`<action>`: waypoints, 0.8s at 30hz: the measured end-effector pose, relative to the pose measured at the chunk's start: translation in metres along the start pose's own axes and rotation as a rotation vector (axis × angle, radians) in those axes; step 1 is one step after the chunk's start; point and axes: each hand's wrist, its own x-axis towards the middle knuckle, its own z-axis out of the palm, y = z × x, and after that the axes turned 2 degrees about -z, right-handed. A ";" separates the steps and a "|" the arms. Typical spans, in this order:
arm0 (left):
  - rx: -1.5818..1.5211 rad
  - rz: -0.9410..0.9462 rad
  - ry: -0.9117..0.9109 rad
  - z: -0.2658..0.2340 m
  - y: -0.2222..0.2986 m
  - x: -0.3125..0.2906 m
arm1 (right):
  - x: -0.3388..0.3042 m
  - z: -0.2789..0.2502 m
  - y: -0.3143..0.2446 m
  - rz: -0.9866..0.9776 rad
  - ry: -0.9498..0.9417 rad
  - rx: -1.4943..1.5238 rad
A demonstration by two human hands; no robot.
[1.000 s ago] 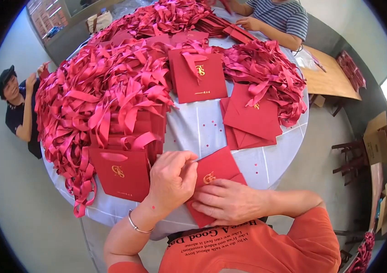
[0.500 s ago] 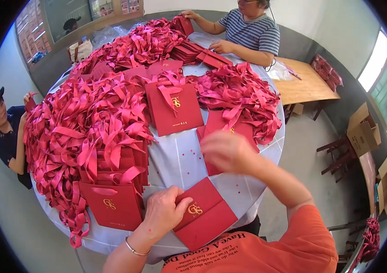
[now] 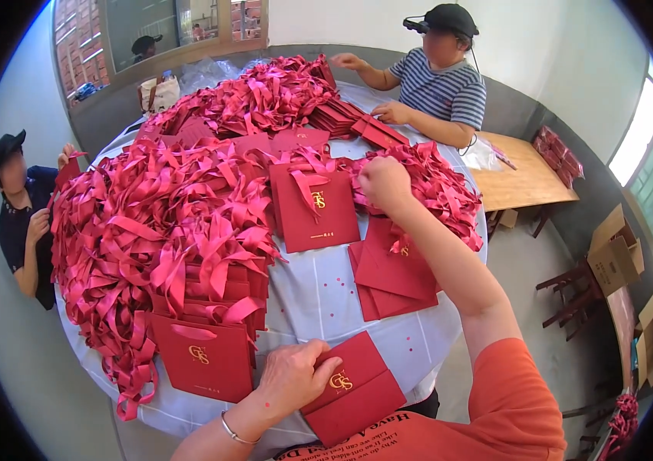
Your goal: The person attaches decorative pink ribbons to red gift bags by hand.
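Note:
A flat red paper bag (image 3: 353,392) with a gold emblem lies at the near table edge. My left hand (image 3: 295,376) is closed on its left side, thumb on top. Farther off, my right hand (image 3: 385,184) is curled at the left edge of a pile of pink-red ribbons (image 3: 445,184); what its fingers hold is hidden. Below that forearm lie several flat red bags (image 3: 391,276). A red bag with a ribbon handle (image 3: 315,207) leans in the middle. Left of my left hand stands a row of ribboned bags (image 3: 203,357).
A large heap of ribboned bags (image 3: 150,207) covers the table's left side. Across the table, a person in a striped shirt (image 3: 441,92) handles bags; another person (image 3: 19,192) stands at left. Wooden table (image 3: 522,165), stools and cardboard boxes (image 3: 614,250) are at right.
My right hand has moved away from me, from above the flat bags up to the ribbon pile. My left hand stays on the bag. The person across has drawn a hand off the far bags.

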 end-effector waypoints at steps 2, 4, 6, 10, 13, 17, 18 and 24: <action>-0.004 0.002 0.012 0.001 0.001 -0.001 | 0.007 -0.017 0.001 0.222 0.149 0.522; -0.019 0.085 0.055 -0.001 0.008 0.000 | 0.015 -0.045 0.009 0.419 0.071 0.982; -0.012 0.080 0.057 -0.004 0.007 -0.003 | 0.021 -0.074 -0.006 0.563 -0.004 1.390; -0.038 0.026 0.041 -0.008 0.015 -0.004 | 0.017 -0.114 -0.021 0.523 -0.073 1.382; -0.017 -0.040 -0.006 -0.007 0.015 -0.004 | 0.007 -0.135 -0.037 0.478 -0.170 1.302; 0.020 -0.070 -0.005 -0.001 0.007 -0.002 | -0.006 -0.159 -0.061 0.380 -0.183 1.350; 0.015 -0.062 0.012 -0.001 0.004 0.000 | -0.008 -0.163 -0.066 0.321 -0.178 1.292; 0.001 -0.061 0.023 -0.014 0.002 0.000 | -0.088 -0.158 -0.088 -0.296 -0.264 0.336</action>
